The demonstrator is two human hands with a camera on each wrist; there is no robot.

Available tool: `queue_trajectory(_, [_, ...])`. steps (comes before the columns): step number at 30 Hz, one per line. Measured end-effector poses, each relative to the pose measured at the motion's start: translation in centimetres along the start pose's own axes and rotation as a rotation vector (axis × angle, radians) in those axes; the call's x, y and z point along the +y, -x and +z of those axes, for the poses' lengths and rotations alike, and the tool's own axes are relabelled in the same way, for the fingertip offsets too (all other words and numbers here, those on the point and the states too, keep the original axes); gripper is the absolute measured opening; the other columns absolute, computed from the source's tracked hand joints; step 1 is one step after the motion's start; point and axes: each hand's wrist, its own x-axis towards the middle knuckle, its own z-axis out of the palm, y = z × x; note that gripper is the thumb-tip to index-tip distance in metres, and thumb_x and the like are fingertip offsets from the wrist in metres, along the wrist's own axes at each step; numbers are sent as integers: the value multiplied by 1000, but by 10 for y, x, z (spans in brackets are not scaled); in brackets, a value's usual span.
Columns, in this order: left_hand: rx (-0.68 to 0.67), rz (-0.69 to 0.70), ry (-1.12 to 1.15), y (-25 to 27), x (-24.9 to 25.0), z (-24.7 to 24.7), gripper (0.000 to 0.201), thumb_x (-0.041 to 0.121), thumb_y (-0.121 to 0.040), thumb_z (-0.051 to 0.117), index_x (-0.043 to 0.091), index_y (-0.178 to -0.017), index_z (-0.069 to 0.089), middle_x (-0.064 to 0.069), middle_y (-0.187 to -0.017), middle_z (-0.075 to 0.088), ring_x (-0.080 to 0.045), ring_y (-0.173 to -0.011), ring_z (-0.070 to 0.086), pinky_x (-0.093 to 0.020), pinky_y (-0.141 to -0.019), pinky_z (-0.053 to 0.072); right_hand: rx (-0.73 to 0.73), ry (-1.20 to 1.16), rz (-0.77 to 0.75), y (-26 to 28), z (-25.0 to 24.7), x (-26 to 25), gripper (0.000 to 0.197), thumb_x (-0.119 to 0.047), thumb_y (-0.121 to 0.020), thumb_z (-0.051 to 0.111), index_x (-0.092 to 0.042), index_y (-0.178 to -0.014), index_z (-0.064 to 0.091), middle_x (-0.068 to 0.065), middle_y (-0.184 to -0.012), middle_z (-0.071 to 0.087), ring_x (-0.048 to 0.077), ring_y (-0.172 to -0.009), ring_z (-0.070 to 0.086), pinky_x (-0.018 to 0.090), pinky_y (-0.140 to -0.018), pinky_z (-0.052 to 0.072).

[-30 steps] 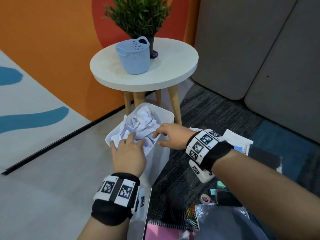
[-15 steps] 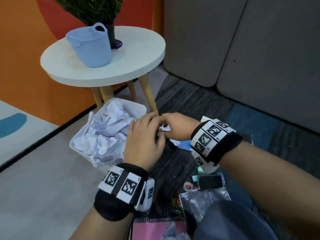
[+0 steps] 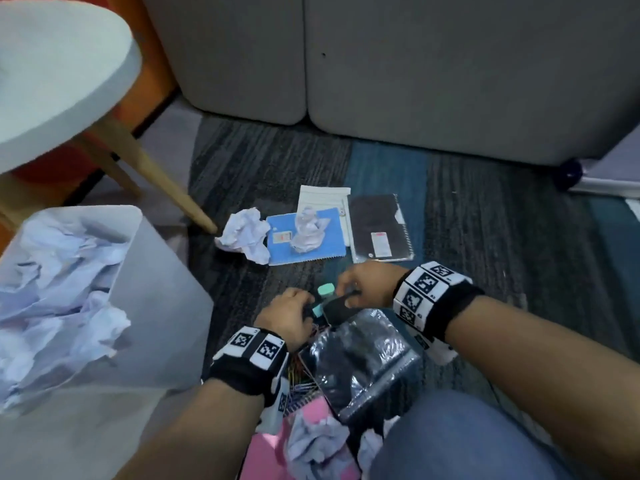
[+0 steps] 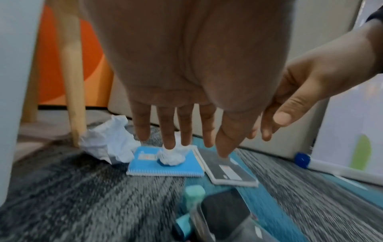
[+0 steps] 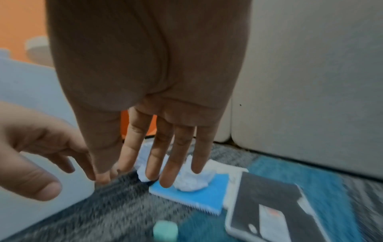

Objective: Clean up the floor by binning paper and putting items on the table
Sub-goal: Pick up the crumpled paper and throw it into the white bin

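Note:
The white bin (image 3: 166, 271) at the left is heaped with crumpled paper. On the carpet lie a crumpled sheet (image 3: 244, 233), a blue notebook (image 3: 311, 252) with a small paper ball (image 3: 308, 233) on it, and a black notebook (image 3: 379, 226). My left hand (image 3: 291, 310) and right hand (image 3: 363, 289) hover close together over a teal item (image 3: 325, 291) and a black flat object (image 3: 337, 308). In the wrist views the left hand (image 4: 186, 140) and right hand (image 5: 165, 172) have straight fingers and hold nothing.
The round white table (image 3: 52, 81) with its wooden leg (image 3: 156, 181) stands at the upper left. Behind runs a grey sofa (image 3: 415, 64). Near my knee lie a plastic-wrapped dark item (image 3: 356, 362), coloured paper clips (image 3: 304, 379), and a pink notebook (image 3: 273, 445) with crumpled paper (image 3: 317, 441) on it.
Both hands have left the bin and moved right and down to the small items on the carpet. The head view swung right, so the table top is mostly out of frame.

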Motion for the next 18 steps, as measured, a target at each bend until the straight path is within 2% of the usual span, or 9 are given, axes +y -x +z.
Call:
queue_trajectory(3, [-73,36,-33,-3,6,27,37,26,-90,51,25,-126,49,-1,-135,43,-25,-120,46,-39,-97,43,-42,-86,75,14,37,23,29,-19,-86,61,-20,-114,65,2,-121,64,21,-109,60,20,-84,39])
queue_trajectory(7, [-168,98,-91,-2,11,59,37,28,-90,51,24,-126,49,-2,-135,43,-24,-120,47,-40,-97,44,-115,-148,137,31,92,41,34,-27,-82,66,-21,-116,63,4,-122,62,23,-111,59,27,-91,45])
queue_trajectory(9, [-215,125,-117,1,12,71,37,27,-89,52,23,-126,48,-2,-136,42,-23,-123,44,-39,-98,43,-154,-189,151,38,118,43,39,-31,-78,70,-22,-115,64,3,-121,61,23,-112,58,27,-91,45])
queue_trajectory(13, [-249,166,-138,10,13,88,36,23,-88,52,22,-124,50,-1,-134,45,-23,-120,48,-37,-96,45,-302,-194,162,49,164,41,56,-34,-72,78,-23,-123,58,4,-125,57,24,-114,55,29,-94,45])
queue_trajectory(18, [-256,200,-156,13,19,94,33,23,-88,54,22,-121,52,-1,-132,46,-23,-116,50,-38,-96,46,-422,-221,125,56,193,38,61,-28,-73,79,-25,-129,54,6,-130,49,25,-118,51,25,-87,39])
